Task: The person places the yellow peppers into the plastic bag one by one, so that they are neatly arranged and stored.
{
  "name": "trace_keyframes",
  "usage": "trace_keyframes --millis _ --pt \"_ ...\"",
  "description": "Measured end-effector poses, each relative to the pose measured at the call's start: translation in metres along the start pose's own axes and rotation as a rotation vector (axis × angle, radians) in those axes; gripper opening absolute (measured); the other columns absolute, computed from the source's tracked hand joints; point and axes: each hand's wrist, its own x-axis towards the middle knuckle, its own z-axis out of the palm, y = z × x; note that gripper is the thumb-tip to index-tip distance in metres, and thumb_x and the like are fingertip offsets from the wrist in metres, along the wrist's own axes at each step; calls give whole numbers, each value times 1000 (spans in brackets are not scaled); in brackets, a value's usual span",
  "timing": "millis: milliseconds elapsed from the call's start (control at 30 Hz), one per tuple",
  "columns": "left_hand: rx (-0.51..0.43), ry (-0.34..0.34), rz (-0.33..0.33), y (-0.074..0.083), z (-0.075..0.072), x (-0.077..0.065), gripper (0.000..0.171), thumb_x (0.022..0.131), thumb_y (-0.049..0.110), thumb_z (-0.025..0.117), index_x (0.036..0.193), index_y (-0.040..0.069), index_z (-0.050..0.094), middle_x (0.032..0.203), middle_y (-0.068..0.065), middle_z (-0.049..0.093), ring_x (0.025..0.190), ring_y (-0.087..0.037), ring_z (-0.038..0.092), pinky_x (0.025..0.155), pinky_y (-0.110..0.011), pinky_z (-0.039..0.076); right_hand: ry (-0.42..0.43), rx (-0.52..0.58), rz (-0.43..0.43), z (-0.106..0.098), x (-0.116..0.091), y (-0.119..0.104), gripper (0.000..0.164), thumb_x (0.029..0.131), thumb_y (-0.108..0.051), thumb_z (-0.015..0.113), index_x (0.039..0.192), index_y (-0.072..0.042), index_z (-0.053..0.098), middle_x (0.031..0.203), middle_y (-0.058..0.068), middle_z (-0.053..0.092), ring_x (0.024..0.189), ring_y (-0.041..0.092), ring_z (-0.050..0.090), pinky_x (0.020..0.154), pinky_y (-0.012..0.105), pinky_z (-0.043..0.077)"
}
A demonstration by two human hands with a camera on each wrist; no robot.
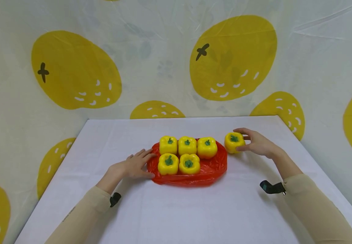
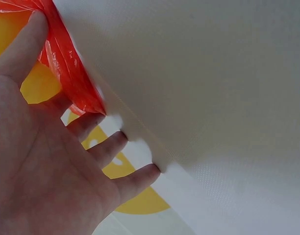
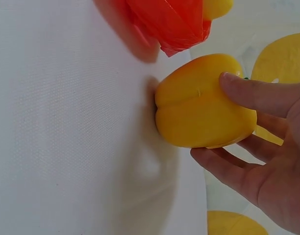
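Observation:
My right hand [image 1: 256, 144] grips a yellow bell pepper [image 1: 231, 146] with a green stem, just past the right end of a red plastic bag [image 1: 214, 166]. In the right wrist view the thumb lies on one side of this pepper [image 3: 199, 105] and the fingers on the other, its base close to the table. At the bag's left end is my left hand [image 1: 135, 165], fingers straight and spread. Its thumb [image 2: 30, 41] touches the red plastic in the left wrist view. On the bag sit several yellow peppers [image 1: 187, 146], three behind and two in front.
A white cloth covers the table [image 1: 176, 210], which meets a pale curtain [image 1: 157, 51] printed with large yellow fruit. Black wrist-camera mounts [image 1: 271, 187] stick out from both beige sleeves [image 1: 316, 206]. The bag's front right part shows bare red plastic.

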Motion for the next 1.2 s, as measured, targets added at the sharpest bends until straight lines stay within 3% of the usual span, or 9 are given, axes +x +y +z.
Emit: trace_keyframes --millis 300,867,1200 --pt "-7 0 -5 1 -1 0 88 90 52 73 160 16 35 168 -14 21 153 -43 14 114 -75 15 36 -44 -9 1 -4 -2 76 90 -18 80 153 -2 40 152 24 43 135 50 40 104 70 40" --pt "-15 3 -1 1 -1 -2 87 90 51 73 160 15 35 168 -14 21 153 -43 14 115 -73 15 128 -89 -51 -3 -26 -35 73 91 -26 80 152 -9 43 151 18 46 134 48 43 98 64 49" --pt "-13 -1 -6 0 0 0 88 90 51 73 160 16 34 168 -14 22 153 -42 14 115 -73 15 154 -87 -110 1 -39 -56 72 90 -30 82 149 -10 46 147 14 51 132 45 47 89 49 58"
